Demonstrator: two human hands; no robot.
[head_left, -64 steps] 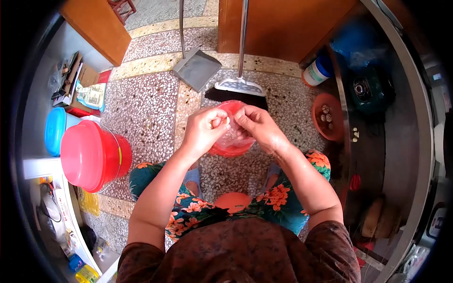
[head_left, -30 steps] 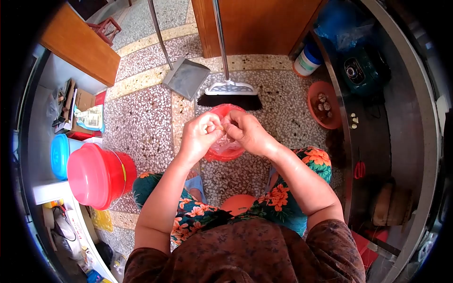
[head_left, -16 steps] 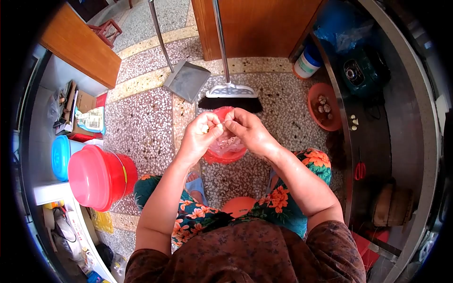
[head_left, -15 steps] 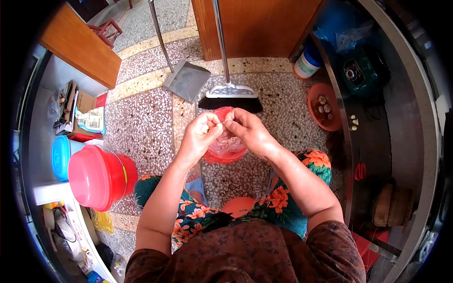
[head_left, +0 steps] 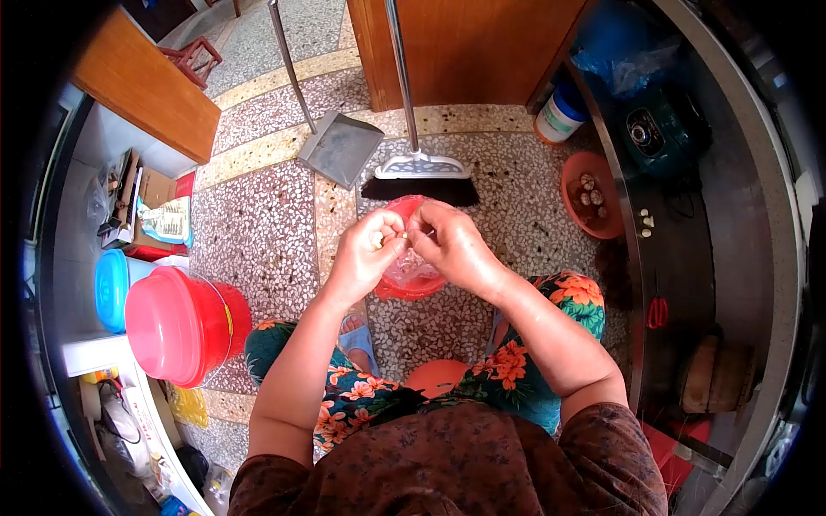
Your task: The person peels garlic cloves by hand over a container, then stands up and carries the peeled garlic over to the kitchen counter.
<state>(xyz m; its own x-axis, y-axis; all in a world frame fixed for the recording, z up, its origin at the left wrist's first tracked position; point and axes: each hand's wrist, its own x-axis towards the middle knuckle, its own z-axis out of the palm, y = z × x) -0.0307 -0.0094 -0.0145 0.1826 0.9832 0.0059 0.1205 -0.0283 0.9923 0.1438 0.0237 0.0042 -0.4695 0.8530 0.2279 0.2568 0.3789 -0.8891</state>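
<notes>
Here, hands [head_left: 366, 258] over bin [head_left: 409, 290], bulbs [head_left: 592, 197] in bowl [head_left: 604, 226]

The left hand [head_left: 368, 254] and right hand [head_left: 456, 245] come together in front of the body, their fingertips so close that it is hard to tell whether they touch. On the left, the fingers curl inward and the thumb presses toward the bent index finger. The right hand shows its back, with thumb and forefinger drawn together in a pinch and the other fingers bent, partly hidden. The left forearm [head_left: 297, 353] and right forearm [head_left: 551, 331] are bare and slant inward from bent elbows set wide apart. Below them, the left knee [head_left: 274, 341] and right knee [head_left: 575, 301] are spread to either side.
</notes>
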